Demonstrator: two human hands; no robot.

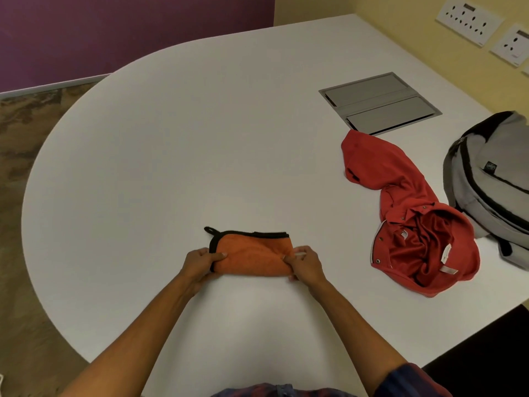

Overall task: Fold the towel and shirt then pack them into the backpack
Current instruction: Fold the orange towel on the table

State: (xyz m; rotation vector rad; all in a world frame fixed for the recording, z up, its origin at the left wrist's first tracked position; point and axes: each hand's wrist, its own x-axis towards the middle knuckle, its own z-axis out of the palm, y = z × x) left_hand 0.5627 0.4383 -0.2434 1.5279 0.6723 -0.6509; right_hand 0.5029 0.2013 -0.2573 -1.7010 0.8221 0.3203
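Observation:
A small orange towel (252, 253) with black edging and a loop lies folded into a narrow band on the white table (171, 138), in front of me. My left hand (200, 263) grips its left end, thumb on top. My right hand (303, 265) pinches its right end. A red shirt (406, 213) lies crumpled and unfolded to the right, collar and label facing up. Beyond it, at the right edge, a grey backpack (495, 179) with black trim lies on the table, partly cut off by the frame.
A grey metal cable hatch (378, 103) is set flush into the table behind the shirt. Wall sockets (469, 21) sit on the yellow wall at top right. The table's rounded edge drops to carpet (17, 144) on the left.

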